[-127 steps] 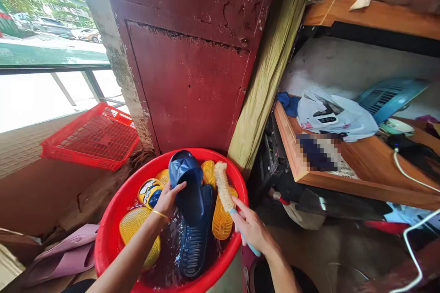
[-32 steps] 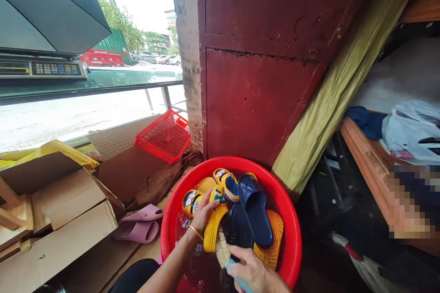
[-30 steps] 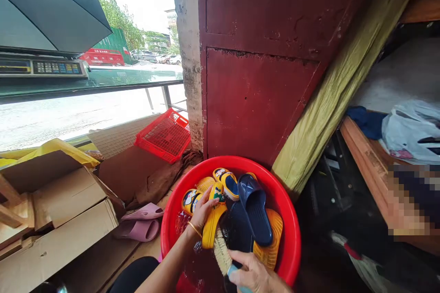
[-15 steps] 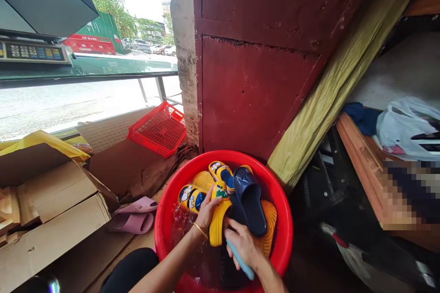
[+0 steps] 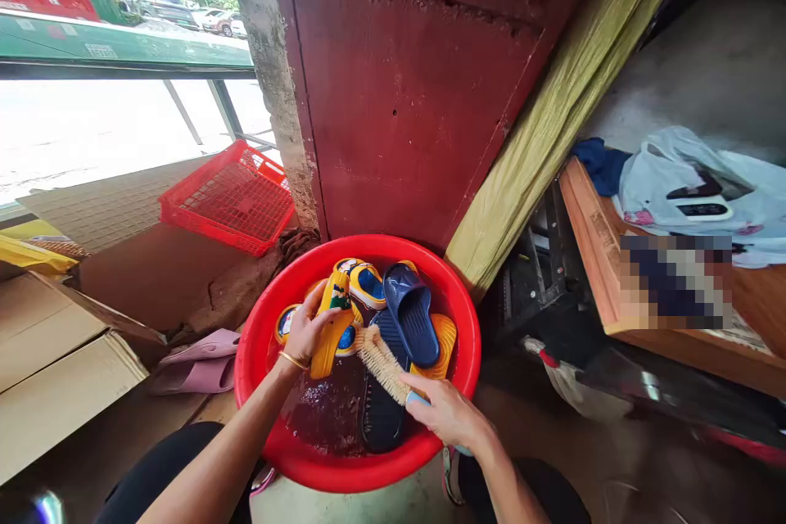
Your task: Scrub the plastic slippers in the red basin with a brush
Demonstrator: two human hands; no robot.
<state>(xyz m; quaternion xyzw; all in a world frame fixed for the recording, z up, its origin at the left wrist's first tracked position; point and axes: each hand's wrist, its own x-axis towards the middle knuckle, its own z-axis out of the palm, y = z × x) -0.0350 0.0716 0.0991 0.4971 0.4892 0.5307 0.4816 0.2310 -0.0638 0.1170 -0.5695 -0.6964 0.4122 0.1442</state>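
Over a red basin (image 5: 246, 360) of water, my left hand (image 5: 305, 330) grips a yellow slipper (image 5: 330, 341) with a green figure on its strap, tilted on its side. My right hand (image 5: 445, 412) is wrapped round the light blue handle of a scrubbing brush (image 5: 384, 364). The brush's cream bristles are bared, close to the right of the yellow slipper. Behind them a dark blue slipper (image 5: 413, 315) lies on other slippers. A second dark slipper (image 5: 381, 417) lies partly in the water. Another yellow and blue slipper (image 5: 368, 285) rests at the back.
Left of the basin lie pink slippers (image 5: 200, 368) and cardboard boxes (image 5: 67, 401). A red plastic crate (image 5: 227, 201) leans near the wall. Behind the basin stands a dark red door (image 5: 393, 123), with a yellowish cloth (image 5: 540, 147) beside it. A wooden bench (image 5: 589, 237) is at right.
The brush has come away from the yellow slipper, and its bristles now show. The yellow slipper has turned onto its side in my left hand. The view has tilted down and shifted right.
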